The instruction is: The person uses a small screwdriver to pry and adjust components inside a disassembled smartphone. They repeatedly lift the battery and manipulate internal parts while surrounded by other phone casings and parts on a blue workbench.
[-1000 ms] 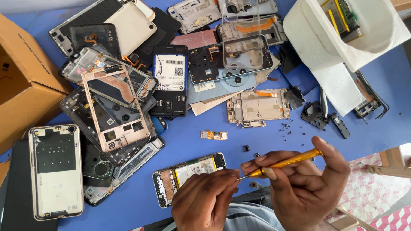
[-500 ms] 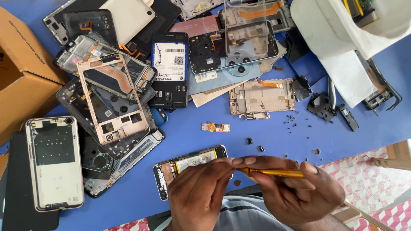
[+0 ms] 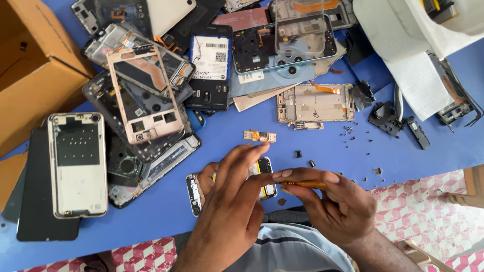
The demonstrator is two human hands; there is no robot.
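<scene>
An opened phone lies flat near the front edge of the blue table, its insides up. My left hand rests over its middle, fingers stretched across it, holding it down. My right hand grips a thin yellow-orange screwdriver that lies almost level, its tip pointing left at the phone's right end. A small orange circuit part sits on the table just beyond my fingers. Tiny black screws lie to its right.
Several stripped phone frames and back covers are piled at the back left and centre. A white phone frame lies at the left, a gold frame beyond my hands. A cardboard box stands at far left, white cloth at back right.
The view has shifted closer. My left hand has spread over the phone, covering more of it. The screwdriver has dropped from a raised slant to nearly level, tip at the phone.
</scene>
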